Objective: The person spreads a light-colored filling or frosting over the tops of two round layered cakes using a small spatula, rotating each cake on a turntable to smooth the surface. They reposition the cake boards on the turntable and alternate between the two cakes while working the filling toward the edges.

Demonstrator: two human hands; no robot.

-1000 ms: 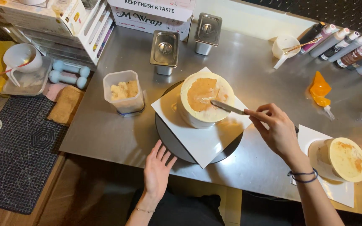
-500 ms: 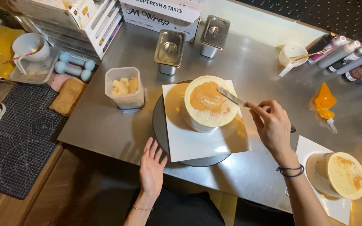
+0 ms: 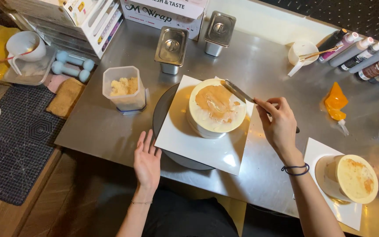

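A round cream-frosted cake (image 3: 216, 109) with an orange patch on top sits on a white square board (image 3: 198, 140), which rests on a dark turntable (image 3: 163, 114). My right hand (image 3: 279, 125) grips a metal spatula (image 3: 237, 91) whose blade lies against the cake's upper right edge. My left hand (image 3: 146, 160) is flat with fingers apart at the near left corner of the board, by the turntable's rim, holding nothing.
A second frosted cake (image 3: 354, 179) stands on a white board at the right. A plastic tub of crumbs (image 3: 123, 89), two steel lidded pans (image 3: 170, 48), an orange piping bag (image 3: 336, 103), bottles (image 3: 365, 55), a white cup (image 3: 301, 52) and boxes (image 3: 167, 11) ring the steel table (image 3: 268, 66).
The board has turned on the turntable between frames. My right hand with the spatula has shifted to the cake's right edge. My left hand stays by the board's corner.
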